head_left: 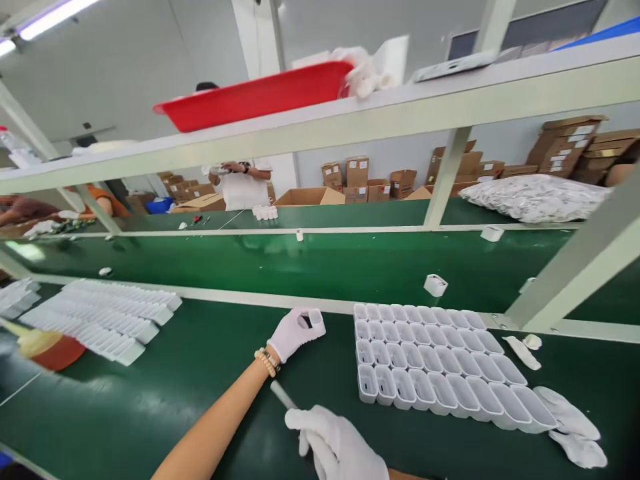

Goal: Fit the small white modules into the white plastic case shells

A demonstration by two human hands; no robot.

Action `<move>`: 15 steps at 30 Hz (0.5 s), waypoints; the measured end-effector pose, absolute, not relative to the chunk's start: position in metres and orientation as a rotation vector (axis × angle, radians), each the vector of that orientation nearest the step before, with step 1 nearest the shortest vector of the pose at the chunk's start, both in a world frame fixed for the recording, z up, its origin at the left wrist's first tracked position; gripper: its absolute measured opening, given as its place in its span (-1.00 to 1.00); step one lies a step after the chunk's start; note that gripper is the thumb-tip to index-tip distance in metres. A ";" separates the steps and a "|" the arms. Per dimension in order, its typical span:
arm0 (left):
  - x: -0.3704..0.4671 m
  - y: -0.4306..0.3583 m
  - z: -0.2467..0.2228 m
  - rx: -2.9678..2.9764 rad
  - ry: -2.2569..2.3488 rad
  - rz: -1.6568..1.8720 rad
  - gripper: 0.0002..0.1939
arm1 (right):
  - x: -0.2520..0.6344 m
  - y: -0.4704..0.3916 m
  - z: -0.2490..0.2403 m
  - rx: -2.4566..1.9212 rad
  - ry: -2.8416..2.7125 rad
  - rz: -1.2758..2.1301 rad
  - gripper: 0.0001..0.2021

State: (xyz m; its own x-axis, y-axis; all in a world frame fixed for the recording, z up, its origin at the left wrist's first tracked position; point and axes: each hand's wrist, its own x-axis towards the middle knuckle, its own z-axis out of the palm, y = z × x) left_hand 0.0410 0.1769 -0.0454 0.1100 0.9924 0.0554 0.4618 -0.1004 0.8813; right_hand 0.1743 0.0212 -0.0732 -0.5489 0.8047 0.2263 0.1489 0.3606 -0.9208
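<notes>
My left hand (295, 337), in a white glove with a beaded bracelet at the wrist, is closed around a small white plastic box (315, 319). Its open end faces up. My right hand (335, 437), also gloved, grips a pale pen-like rod (283, 395) that points up and left toward my left wrist. What the rod is exactly, I cannot make out. Just right of both hands stand several tight rows of open white plastic boxes (433, 360) on the green work surface (210, 387). Some of them show dark slots inside.
More white boxes (115, 317) and an orange squeeze bottle (55, 350) lie at left. Loose white gloves (570, 413) rest at right. Behind a low rail, a green belt (350, 267) carries single white pieces. Overhead, a shelf holds a red tray (260, 93). A co-worker (245, 180) stands beyond.
</notes>
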 end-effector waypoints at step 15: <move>0.061 0.173 -0.043 1.629 1.410 0.963 -0.76 | 0.207 0.010 -0.055 -0.752 -2.209 1.034 -0.68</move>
State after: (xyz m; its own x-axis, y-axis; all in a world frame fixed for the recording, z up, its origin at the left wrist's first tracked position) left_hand 0.0606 0.1731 -0.0432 0.1050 0.9926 0.0608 0.4171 -0.0995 0.9034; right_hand 0.2069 0.0095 -0.0546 -0.6724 0.6923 0.2619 0.2421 0.5401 -0.8060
